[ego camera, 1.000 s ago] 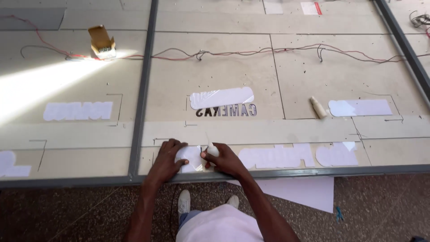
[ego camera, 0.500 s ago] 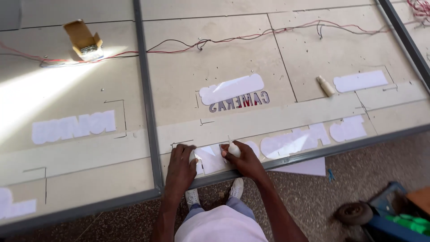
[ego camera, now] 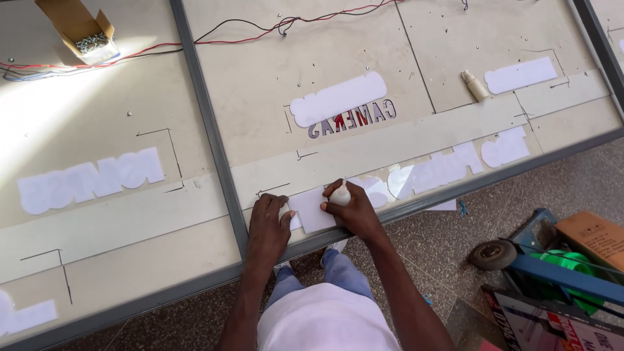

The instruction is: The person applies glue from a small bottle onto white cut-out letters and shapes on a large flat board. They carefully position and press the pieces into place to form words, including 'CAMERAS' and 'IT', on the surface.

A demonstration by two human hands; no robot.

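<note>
Our left hand presses flat on a white cutout. Our right hand grips a glue bottle over it, on the panel.

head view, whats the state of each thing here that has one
left hand: flat, pressing down the white cutout piece
right hand: closed around a small white bottle, tip down on the piece
second white bottle: lying on its side on the panel, untouched
cardboard box: open, small metal parts inside
red and black wires: loose across the panel

Left hand flat on white cutout, right hand – small bottle
</note>
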